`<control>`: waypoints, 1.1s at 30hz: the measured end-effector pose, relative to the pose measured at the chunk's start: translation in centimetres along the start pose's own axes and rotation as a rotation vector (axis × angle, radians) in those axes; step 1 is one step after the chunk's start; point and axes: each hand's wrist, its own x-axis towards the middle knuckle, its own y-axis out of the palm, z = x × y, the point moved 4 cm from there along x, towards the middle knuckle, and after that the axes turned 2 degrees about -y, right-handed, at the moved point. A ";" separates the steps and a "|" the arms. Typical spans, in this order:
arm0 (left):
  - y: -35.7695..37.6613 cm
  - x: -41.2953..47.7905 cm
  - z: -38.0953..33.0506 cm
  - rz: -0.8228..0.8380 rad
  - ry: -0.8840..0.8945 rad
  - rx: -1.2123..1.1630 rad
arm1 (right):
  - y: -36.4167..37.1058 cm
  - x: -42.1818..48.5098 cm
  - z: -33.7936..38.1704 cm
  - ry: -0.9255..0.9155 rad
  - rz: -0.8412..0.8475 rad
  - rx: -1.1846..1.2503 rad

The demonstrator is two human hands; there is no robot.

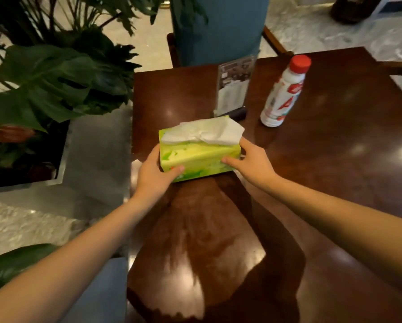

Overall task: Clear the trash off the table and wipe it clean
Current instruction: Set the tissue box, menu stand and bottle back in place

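Observation:
A green and yellow tissue pack [200, 159] sits near the left edge of the dark wooden table [335, 159], with a white tissue [207, 134] sticking out of its top. My left hand [154, 176] grips its left end and my right hand [253, 163] grips its right end. A white plastic bottle [282, 94] with a red cap stands upright behind the pack to the right. A bit of white paper [136, 162] peeks out behind my left hand at the table edge.
A clear acrylic menu stand [233, 87] stands just behind the tissue pack. A blue-backed chair [218, 29] is at the far side of the table. Large potted plants [55, 78] fill the left, beside the table edge.

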 end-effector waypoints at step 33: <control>10.7 -10.9 -2.4 -0.123 0.027 0.096 | -5.3 -10.6 -6.8 0.017 -0.015 0.138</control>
